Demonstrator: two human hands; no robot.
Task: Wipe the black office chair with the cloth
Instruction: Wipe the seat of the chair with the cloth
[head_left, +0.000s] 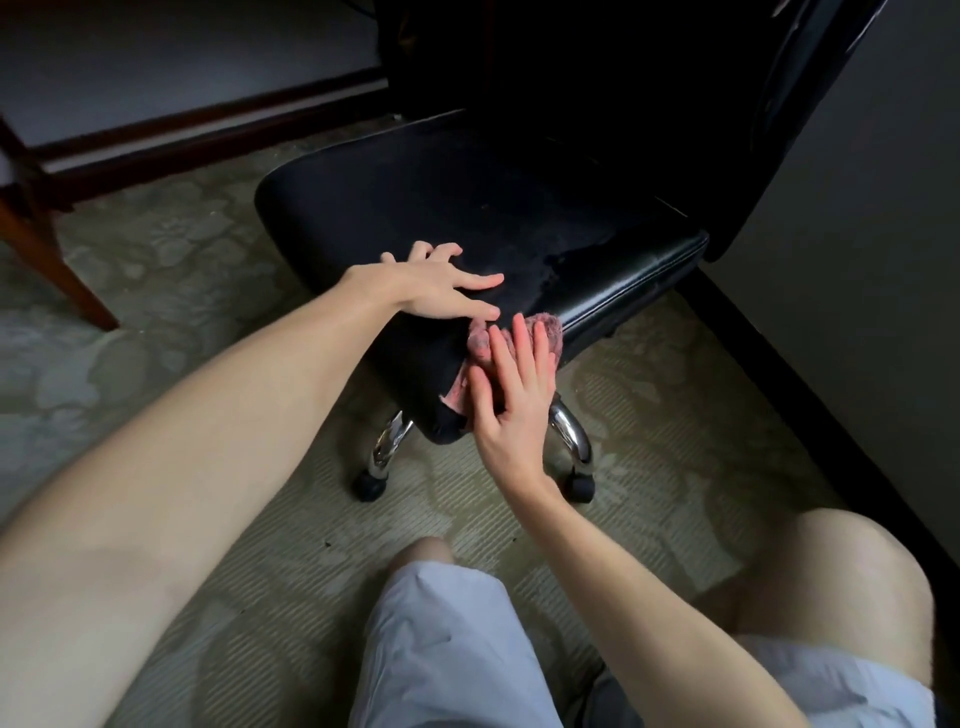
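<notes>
On the chair seat (467, 197), left hand (441, 288) rests splayed; right hand (514, 395) presses cloth (553, 330) flat-fingered

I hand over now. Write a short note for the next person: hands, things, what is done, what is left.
Left hand: open, resting on the seat of the black office chair.
Right hand: open, straight fingers pressing the pink cloth against the seat's near edge.
Done: wiping is under way at that edge; how much is clean, cannot tell.
Left: probably seat top and backrest.
</notes>
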